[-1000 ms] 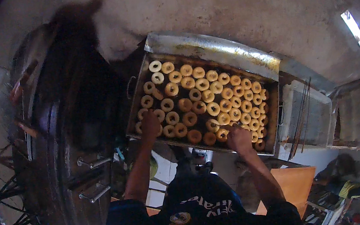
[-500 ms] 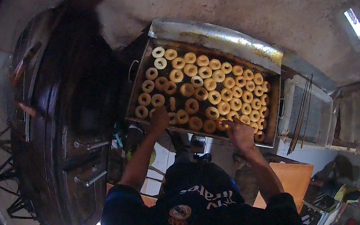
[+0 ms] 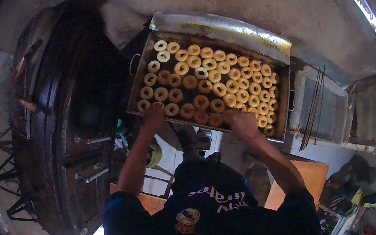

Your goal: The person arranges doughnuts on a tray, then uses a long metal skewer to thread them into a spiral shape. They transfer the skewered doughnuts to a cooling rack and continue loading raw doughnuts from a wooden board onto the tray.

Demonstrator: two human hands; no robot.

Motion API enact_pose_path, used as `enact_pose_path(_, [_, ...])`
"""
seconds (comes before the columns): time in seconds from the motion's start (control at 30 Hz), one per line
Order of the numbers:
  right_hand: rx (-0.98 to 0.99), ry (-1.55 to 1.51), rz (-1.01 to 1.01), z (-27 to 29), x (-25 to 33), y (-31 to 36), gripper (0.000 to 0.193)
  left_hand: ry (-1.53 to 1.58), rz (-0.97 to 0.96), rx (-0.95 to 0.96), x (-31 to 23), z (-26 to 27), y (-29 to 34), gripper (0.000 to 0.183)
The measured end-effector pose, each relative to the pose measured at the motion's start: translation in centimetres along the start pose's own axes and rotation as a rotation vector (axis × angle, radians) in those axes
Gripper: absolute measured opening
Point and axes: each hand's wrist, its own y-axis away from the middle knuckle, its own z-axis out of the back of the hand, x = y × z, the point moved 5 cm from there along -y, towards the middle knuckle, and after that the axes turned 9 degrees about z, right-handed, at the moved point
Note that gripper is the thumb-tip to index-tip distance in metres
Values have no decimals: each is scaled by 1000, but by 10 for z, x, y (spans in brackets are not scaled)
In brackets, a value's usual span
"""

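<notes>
Many ring doughnuts (image 3: 200,102) lie in a wide rectangular metal fryer pan (image 3: 131,103) in front of me, some pale, others golden or brown. My left hand (image 3: 152,116) is over the pan's near left edge, closed, beside pale doughnuts. Farther right along the near edge, my right hand (image 3: 244,124) reaches in with closed fingers, next to brown and golden doughnuts. Whatever either hand may grip is hidden or too thin to make out. A pale doughnut (image 3: 200,73) lies among browner ones near the middle.
Behind the pan rises a shiny metal splash guard (image 3: 219,28). Long thin rods (image 3: 313,105) lean over a pale tray (image 3: 334,107) at right. A dark cabinet with metal handles (image 3: 92,174) stands at left. An orange-brown board (image 3: 301,181) is beside my right arm.
My left hand has moved left along the near edge. My right hand has shifted slightly left. A doughnut near the left hand that stood edge-on now lies flat. The view has shifted slightly.
</notes>
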Motion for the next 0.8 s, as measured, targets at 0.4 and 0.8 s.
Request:
enact_pose_path(0.4, [-226, -103, 171, 86, 20, 4, 22, 63, -167, -508, 56, 13, 14, 18])
enact_pose_path(0.8, [4, -203, 24, 54, 46, -44, 28, 190, 48, -214, 104, -42, -39, 22])
